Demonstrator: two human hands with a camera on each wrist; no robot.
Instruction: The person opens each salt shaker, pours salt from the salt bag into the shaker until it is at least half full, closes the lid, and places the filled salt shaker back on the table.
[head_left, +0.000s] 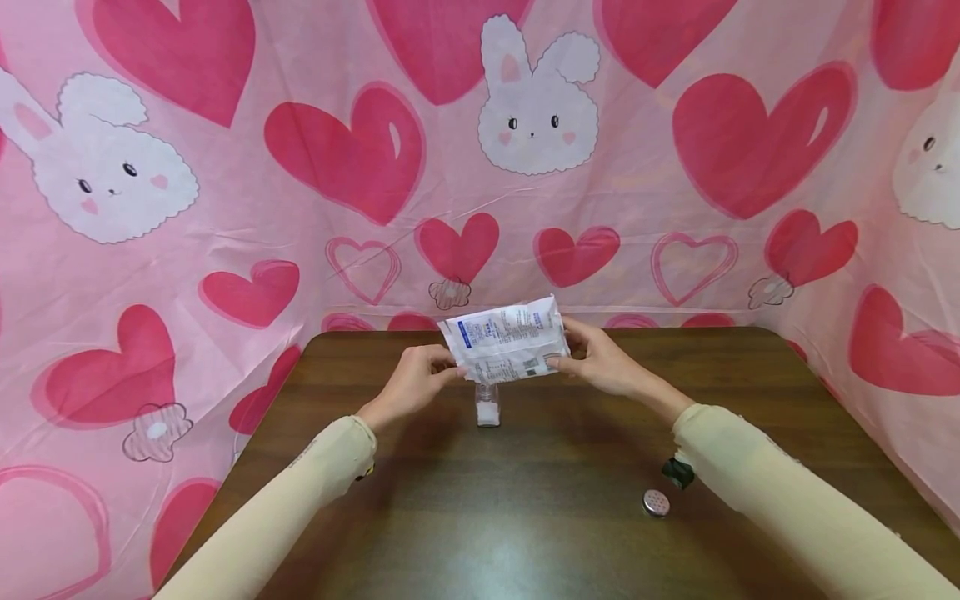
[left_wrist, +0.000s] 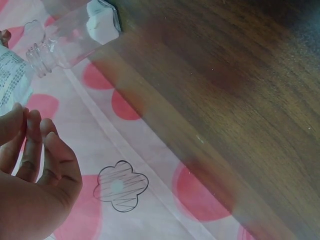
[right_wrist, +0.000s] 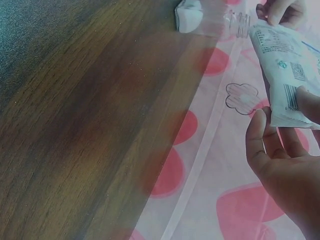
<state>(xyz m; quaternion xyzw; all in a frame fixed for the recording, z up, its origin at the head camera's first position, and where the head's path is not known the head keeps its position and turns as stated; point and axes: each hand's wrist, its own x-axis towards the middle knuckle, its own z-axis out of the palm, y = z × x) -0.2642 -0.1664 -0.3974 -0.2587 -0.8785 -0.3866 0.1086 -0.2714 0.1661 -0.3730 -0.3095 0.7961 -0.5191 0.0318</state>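
Note:
A white printed packet is held tilted in the air between both hands, its lower left corner at the mouth of a clear glass jar. White contents fill the lower part of the jar, which stands upright on the table. My left hand pinches the packet's left corner between thumb and fingers. My right hand grips its right end, thumb on the printed face and fingers behind, as the right wrist view shows. Whether anything is flowing from the packet cannot be made out.
On the brown wooden table, a round metal lid with holes lies near the right forearm. A small dark green object shows by the right sleeve cuff. Pink cloth with hearts and rabbits hangs around the back and sides.

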